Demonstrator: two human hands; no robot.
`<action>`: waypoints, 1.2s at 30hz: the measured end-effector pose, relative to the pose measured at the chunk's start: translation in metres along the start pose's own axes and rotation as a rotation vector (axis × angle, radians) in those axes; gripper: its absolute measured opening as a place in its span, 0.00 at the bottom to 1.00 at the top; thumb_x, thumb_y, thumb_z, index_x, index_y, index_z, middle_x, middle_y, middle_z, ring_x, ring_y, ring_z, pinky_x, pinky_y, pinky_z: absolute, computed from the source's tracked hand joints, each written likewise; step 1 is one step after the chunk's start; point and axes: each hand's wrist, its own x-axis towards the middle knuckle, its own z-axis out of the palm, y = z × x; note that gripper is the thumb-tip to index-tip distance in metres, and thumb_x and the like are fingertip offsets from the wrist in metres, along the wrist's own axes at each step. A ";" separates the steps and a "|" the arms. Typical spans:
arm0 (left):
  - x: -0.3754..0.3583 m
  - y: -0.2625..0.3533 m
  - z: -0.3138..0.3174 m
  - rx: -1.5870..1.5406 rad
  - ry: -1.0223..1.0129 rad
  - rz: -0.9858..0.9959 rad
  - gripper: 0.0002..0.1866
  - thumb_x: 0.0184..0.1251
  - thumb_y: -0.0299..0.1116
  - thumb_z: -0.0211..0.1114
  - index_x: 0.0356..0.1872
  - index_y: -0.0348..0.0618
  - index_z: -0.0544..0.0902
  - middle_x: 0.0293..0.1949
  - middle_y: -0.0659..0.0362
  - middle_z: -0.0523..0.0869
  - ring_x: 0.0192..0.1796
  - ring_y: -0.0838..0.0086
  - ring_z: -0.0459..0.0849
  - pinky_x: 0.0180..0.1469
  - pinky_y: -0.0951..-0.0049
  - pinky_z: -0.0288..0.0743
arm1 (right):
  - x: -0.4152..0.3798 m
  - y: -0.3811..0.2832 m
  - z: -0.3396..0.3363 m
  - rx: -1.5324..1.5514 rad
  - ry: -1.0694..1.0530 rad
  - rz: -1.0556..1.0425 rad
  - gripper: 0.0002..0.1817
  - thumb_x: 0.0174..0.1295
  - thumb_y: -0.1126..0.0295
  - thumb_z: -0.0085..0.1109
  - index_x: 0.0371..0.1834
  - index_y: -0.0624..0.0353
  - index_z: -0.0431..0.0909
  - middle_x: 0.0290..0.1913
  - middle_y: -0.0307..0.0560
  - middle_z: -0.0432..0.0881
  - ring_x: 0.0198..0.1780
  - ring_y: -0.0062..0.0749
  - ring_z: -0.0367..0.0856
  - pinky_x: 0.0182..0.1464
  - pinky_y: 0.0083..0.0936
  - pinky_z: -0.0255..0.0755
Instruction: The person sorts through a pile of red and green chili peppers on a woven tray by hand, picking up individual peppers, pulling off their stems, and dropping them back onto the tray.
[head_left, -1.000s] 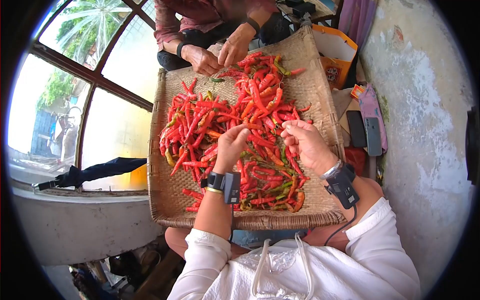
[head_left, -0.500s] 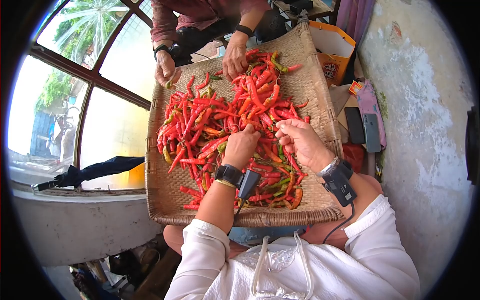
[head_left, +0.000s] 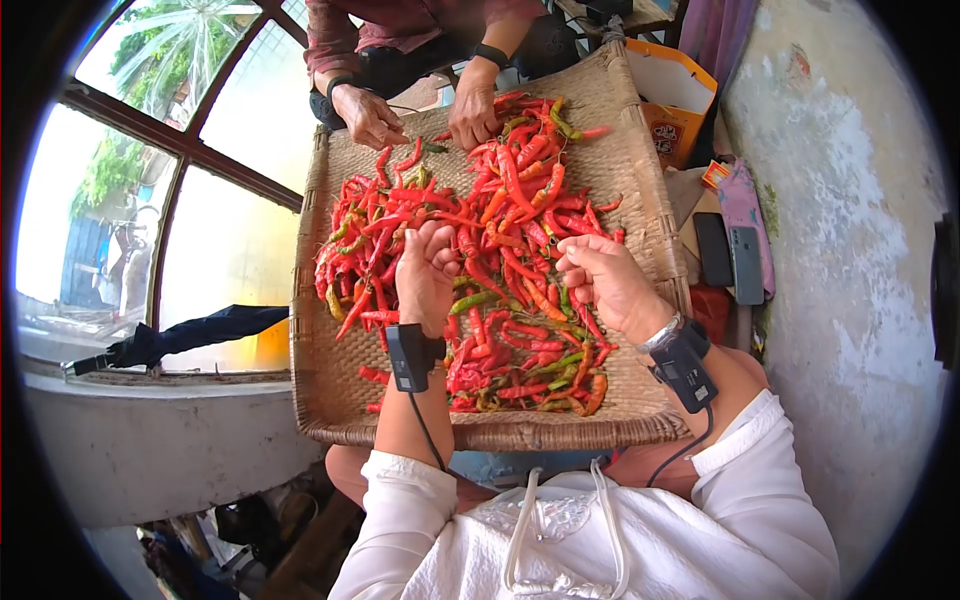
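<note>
Red chili peppers (head_left: 520, 180), a few of them green or orange, lie heaped in a large woven tray (head_left: 640, 150). My left hand (head_left: 428, 275) is turned palm up over the left middle of the heap, its fingers curled apart, and no pepper shows in it. Over the right side of the heap is my right hand (head_left: 605, 280), thumb and index finger pinched together; whatever is between them is too small to make out.
Across the tray a co-worker's hands (head_left: 472, 115) are at the far edge of the heap. A folded umbrella (head_left: 200, 335) lies on the windowsill at left. Two phones (head_left: 745, 265) and an orange bag (head_left: 672, 100) are at right, beside the wall.
My left hand has moved left off the middle of the heap and turned palm up. My right hand has barely moved. The co-worker's hand at the far left has shifted right and up.
</note>
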 end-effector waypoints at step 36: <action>-0.021 0.013 0.013 -0.164 -0.139 0.235 0.10 0.68 0.35 0.53 0.42 0.39 0.72 0.37 0.59 0.80 0.33 0.82 0.78 0.34 0.83 0.74 | 0.002 0.023 0.015 -0.795 -0.153 -0.292 0.09 0.55 0.67 0.56 0.29 0.63 0.79 0.24 0.44 0.79 0.29 0.24 0.77 0.35 0.23 0.70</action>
